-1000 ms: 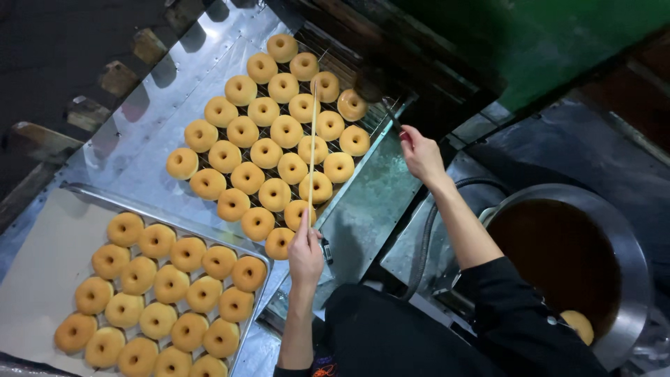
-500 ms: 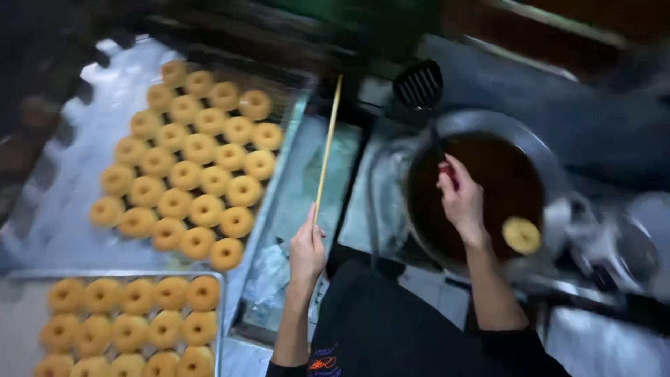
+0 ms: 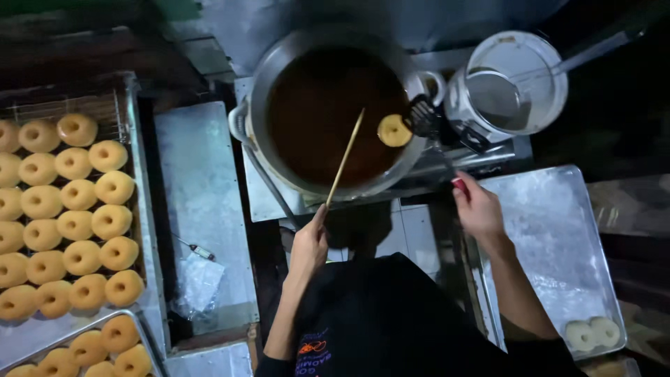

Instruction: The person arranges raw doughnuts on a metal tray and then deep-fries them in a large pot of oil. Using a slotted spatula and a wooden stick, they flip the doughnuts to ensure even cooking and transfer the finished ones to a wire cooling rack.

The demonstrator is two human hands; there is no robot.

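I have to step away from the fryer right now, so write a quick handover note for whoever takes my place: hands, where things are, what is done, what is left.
Left hand: holds a long wooden stick, its tip over the oil.
Right hand: grips the handle of a black slotted spatula, its head at the pan's right rim.
Frying pan: dark oil, one doughnut floating by the spatula.
Done: many fried doughnuts on the rack and front tray to the left.
Left: the floating doughnut is still in the oil; two pale raw rings wait on the right tray.
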